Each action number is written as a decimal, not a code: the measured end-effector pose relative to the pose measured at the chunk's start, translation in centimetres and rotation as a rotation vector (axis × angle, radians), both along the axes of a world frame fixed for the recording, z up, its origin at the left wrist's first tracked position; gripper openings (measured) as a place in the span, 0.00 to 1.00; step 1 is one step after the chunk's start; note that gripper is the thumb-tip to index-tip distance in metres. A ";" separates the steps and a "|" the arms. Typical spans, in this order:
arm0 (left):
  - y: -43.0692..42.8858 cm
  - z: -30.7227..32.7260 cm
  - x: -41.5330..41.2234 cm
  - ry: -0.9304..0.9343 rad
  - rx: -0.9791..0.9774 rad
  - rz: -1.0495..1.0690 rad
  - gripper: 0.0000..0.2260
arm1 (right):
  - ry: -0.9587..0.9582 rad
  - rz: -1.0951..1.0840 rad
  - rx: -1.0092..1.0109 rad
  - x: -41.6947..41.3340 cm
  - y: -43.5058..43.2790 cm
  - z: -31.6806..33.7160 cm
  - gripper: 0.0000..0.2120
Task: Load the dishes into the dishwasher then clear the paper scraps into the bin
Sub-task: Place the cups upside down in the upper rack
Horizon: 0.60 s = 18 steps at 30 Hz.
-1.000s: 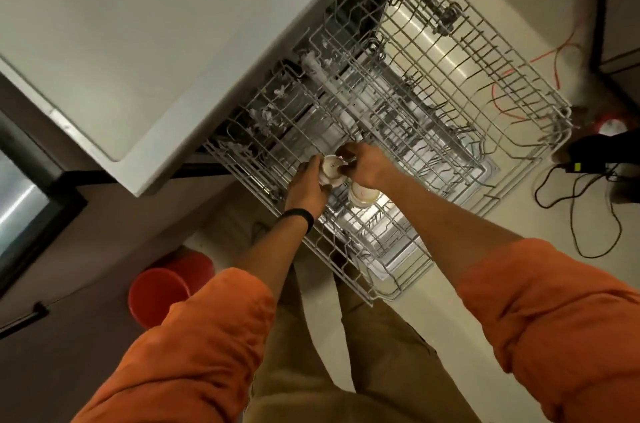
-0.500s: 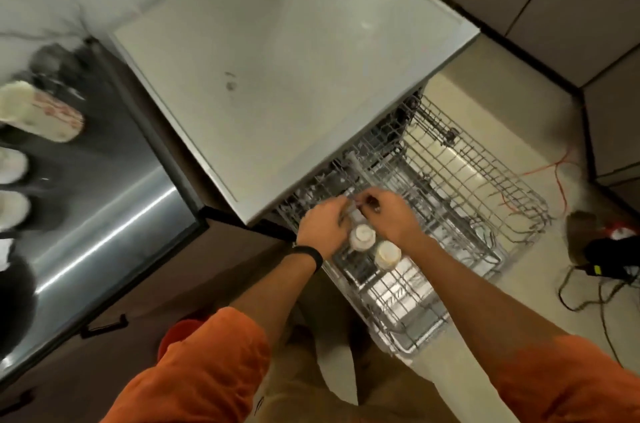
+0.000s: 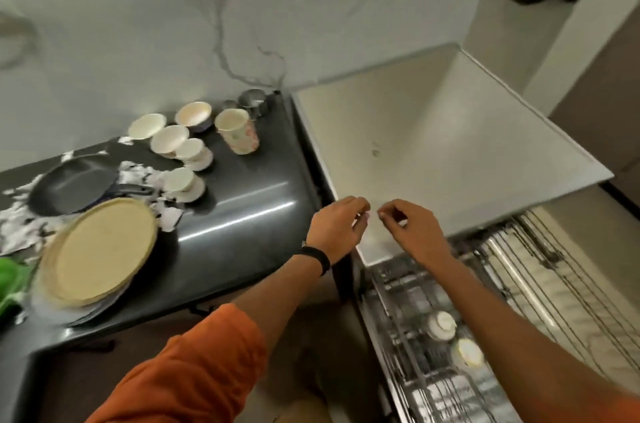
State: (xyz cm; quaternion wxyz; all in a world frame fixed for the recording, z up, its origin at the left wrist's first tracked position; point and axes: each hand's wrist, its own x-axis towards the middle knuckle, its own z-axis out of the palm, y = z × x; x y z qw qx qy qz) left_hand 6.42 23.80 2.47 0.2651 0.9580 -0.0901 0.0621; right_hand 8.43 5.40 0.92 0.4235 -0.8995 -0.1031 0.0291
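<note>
My left hand (image 3: 337, 226) and my right hand (image 3: 412, 230) hover empty over the near corner of the white counter, fingers loosely curled and apart. Below them the pulled-out dishwasher rack (image 3: 540, 291) holds two small cups (image 3: 441, 325) turned upside down, side by side. On the dark counter (image 3: 242, 214) to the left stand several small white bowls (image 3: 169, 140), a patterned cup (image 3: 239, 131), a dark frying pan (image 3: 71, 185) and a stack of tan plates (image 3: 100, 249). White paper scraps (image 3: 138, 176) lie scattered around the pan.
A steel cup (image 3: 254, 102) stands at the back of the dark counter. The white counter (image 3: 450, 152) overhangs the dishwasher. Something green (image 3: 10, 284) sits at the left edge. The marble wall rises behind.
Both hands have let go of the cups in the rack and risen above the counter corner. My view has swung up and left, bringing the dark counter's dishes into sight.
</note>
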 end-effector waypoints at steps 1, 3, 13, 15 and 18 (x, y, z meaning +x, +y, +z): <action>2.4 0.4 0.2 -0.020 0.012 0.034 0.07 | -0.008 0.031 -0.002 0.5 2.3 0.3 0.03; 7.1 1.2 0.5 -0.066 0.034 0.094 0.06 | -0.008 0.094 0.018 1.2 6.6 1.1 0.01; 28.2 2.1 -0.2 -0.126 0.083 0.396 0.07 | 0.002 0.340 0.014 3.2 27.1 3.0 0.04; 30.9 1.9 -0.3 -0.114 0.087 0.464 0.09 | 0.009 0.382 -0.003 3.4 30.1 3.3 0.05; 33.6 1.2 -0.1 -0.056 0.173 0.533 0.13 | 0.058 0.430 -0.018 3.6 33.1 3.8 0.05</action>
